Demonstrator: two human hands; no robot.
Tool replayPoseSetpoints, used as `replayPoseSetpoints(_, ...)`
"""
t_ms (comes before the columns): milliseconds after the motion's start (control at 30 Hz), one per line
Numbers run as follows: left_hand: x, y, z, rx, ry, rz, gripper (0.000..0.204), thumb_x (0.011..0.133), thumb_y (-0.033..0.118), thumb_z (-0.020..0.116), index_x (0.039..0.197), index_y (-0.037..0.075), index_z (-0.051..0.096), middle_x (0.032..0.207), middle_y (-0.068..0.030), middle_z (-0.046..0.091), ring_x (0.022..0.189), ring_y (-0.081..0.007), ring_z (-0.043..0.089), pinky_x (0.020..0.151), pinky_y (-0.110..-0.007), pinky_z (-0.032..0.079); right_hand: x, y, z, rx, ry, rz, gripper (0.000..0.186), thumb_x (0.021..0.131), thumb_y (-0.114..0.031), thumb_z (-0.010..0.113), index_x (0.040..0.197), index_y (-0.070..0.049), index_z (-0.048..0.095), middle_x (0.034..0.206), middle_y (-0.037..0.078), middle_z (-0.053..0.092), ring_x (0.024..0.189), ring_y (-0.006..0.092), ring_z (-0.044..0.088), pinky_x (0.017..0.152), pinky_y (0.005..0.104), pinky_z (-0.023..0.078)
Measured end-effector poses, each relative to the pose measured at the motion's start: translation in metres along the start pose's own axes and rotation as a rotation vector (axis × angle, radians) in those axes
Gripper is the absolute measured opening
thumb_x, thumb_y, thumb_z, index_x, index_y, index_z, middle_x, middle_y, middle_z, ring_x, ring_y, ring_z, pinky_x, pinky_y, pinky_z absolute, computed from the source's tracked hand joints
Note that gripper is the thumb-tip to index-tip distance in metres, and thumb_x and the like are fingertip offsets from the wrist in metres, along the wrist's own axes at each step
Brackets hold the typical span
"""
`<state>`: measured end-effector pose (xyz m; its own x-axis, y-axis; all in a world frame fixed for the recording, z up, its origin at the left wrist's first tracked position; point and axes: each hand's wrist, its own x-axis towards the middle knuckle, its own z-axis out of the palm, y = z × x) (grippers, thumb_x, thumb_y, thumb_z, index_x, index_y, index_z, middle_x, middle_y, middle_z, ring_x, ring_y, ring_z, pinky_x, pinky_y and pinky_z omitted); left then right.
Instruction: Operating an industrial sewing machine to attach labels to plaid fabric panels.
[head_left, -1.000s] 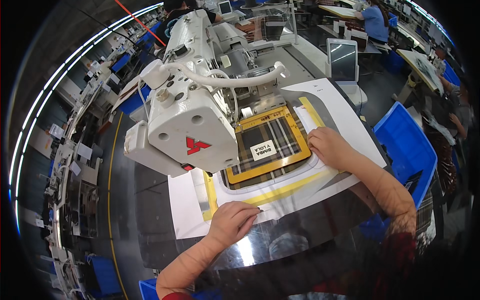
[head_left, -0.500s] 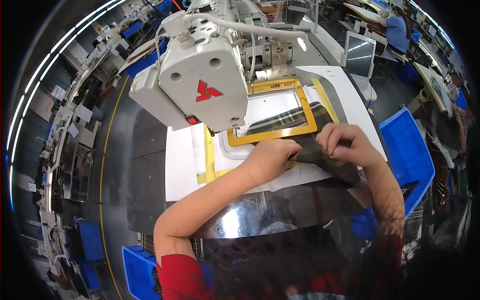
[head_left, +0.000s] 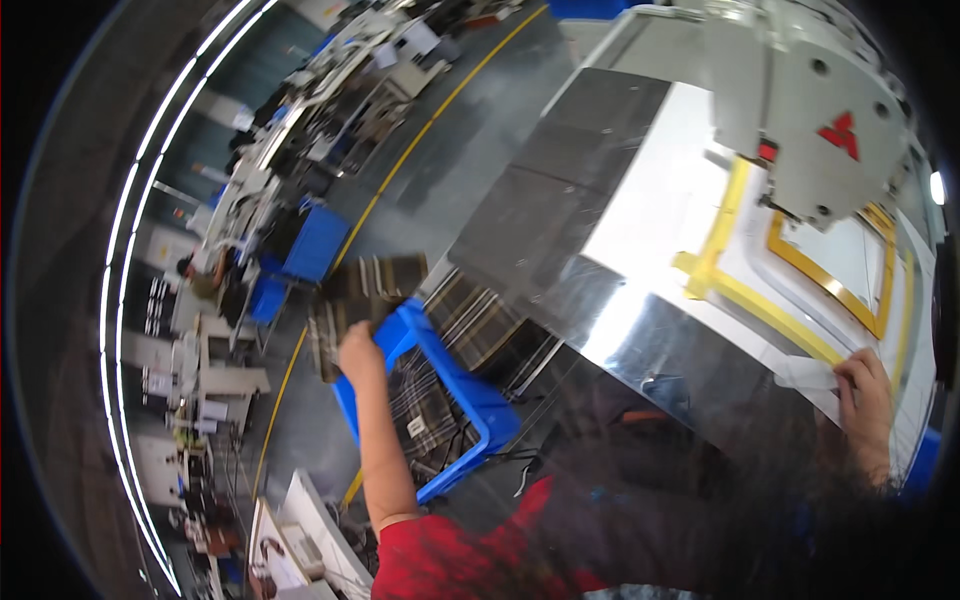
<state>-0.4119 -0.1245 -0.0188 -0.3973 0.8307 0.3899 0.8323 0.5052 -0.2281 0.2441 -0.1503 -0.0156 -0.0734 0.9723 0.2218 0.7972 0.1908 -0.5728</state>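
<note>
Out to the left, my left hand (head_left: 362,357) grips a dark plaid fabric piece (head_left: 385,283), which hangs at the rim of a blue bin (head_left: 478,408). More plaid cloth (head_left: 424,402) lies inside that bin. At the machine table, my right hand (head_left: 864,392) pinches a thin whitish sheet (head_left: 806,373) by its edge, close to the front of the white template board (head_left: 750,318). A yellow frame (head_left: 858,308) rests on the board beneath the white sewing machine head (head_left: 835,125).
A dark table panel (head_left: 570,180) and a shiny metal plate (head_left: 640,330) lie between my hands. Further plaid cloth (head_left: 475,320) hangs beside the bin. A yellow floor line (head_left: 430,125) runs along the aisle, with workbenches (head_left: 290,125) beyond it.
My view has swung left. My left hand has left the yellow frame and reached to the bin, where it holds plaid fabric. The cloth inside the frame is gone; my right hand pinches a whitish sheet.
</note>
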Motion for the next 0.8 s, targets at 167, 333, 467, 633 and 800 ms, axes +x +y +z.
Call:
replayPoseSetpoints(167,-0.044,-0.019,0.027,-0.033,-0.698,0.115,0.036,0.077,0.026,0.070,0.108,0.009,0.068,0.100,-0.0139,0.069,0.094,-0.0313,0.066,0.082,-0.041,0.051,0.006,-0.006,-0.001,-0.037,0.140,-0.106,0.016,0.073,0.010,0.059,0.085,0.001,0.058,0.082,0.014,0.053,0.080,0.0300,0.056,0.073,0.0351,0.045)
replayPoseSetpoints(333,0.000,0.131,-0.076,-0.985,-0.192,0.440,0.030,0.082,0.018,0.069,0.109,0.005,0.067,0.105,-0.0143,0.068,0.100,-0.0295,0.064,0.087,-0.036,0.049,0.021,-0.048,-0.022,-0.141,0.211,-0.304,0.024,0.067,0.011,0.062,0.088,-0.002,0.062,0.082,0.012,0.056,0.071,0.0298,0.059,0.062,0.0368,0.048)
replayPoseSetpoints(467,-0.019,0.272,-0.167,-1.232,-0.381,1.296,0.071,0.077,0.024,0.076,0.137,0.006,0.045,0.137,-0.0156,0.050,0.121,-0.0312,0.052,0.101,-0.038,0.042,0.027,-0.077,-0.021,-0.200,0.083,-0.434,0.036,0.061,-0.010,0.077,0.095,-0.005,0.063,0.086,0.009,0.057,0.070,0.0267,0.060,0.060,0.0358,0.050)
replayPoseSetpoints(633,-0.054,0.389,-0.198,-1.012,-1.086,1.458,0.035,0.083,0.032,0.069,0.108,0.007,0.066,0.095,-0.0154,0.068,0.090,-0.0302,0.064,0.075,-0.038,0.051,0.016,-0.071,-0.026,-0.233,0.097,-0.421,0.038,0.063,-0.012,0.078,0.097,-0.004,0.063,0.090,0.009,0.058,0.073,0.0277,0.062,0.061,0.0362,0.051)
replayPoseSetpoints(800,-0.062,0.419,-0.177,-1.104,-0.862,1.510,0.027,0.087,0.033,0.065,0.091,0.006,0.069,0.076,-0.0125,0.068,0.074,-0.0311,0.064,0.069,-0.040,0.050,0.016,-0.058,-0.022,0.070,-0.016,0.026,0.023,0.083,-0.021,0.067,0.099,-0.005,0.066,0.095,0.012,0.064,0.079,0.0332,0.064,0.067,0.0394,0.051)
